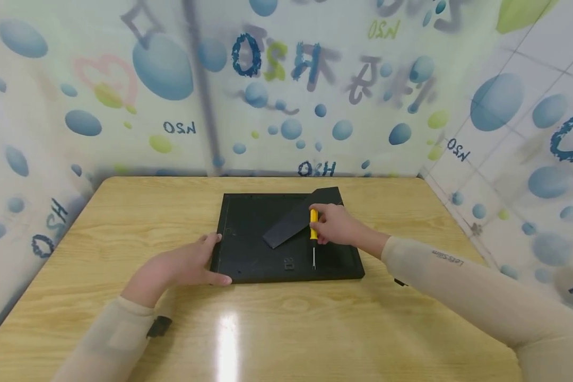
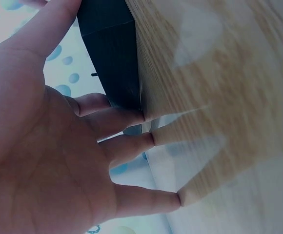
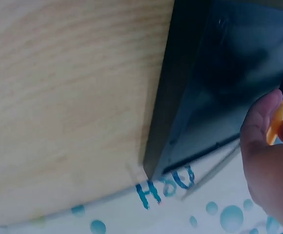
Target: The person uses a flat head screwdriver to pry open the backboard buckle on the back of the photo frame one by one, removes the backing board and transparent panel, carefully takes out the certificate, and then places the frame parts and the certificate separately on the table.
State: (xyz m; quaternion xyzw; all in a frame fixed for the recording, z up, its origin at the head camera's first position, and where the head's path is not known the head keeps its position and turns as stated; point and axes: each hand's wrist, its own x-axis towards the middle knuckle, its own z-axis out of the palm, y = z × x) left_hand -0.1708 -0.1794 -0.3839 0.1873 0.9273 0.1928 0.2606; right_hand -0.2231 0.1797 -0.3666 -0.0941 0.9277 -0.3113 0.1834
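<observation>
Yellow-handled screwdriver (image 1: 313, 231) is pinched by the outstretched right hand (image 1: 335, 225).

Panel (image 1: 258, 265) on table (image 1: 100, 239), bar (image 1: 288, 225) on panel, screwdriver (image 1: 313, 234) over panel's right half, wall (image 1: 277, 148) behind

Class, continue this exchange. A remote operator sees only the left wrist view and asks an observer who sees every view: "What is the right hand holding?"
Observer: The right hand holds a yellow-handled screwdriver.
Operator: I see only part of the black panel, beside the left hand. What is on its broad face?
Observer: A flat black bar runs slantwise across it in the head view, reaching the far edge.
Operator: Which way does the screwdriver point?
Observer: In the head view, its metal shaft points toward the panel's near edge.
</observation>
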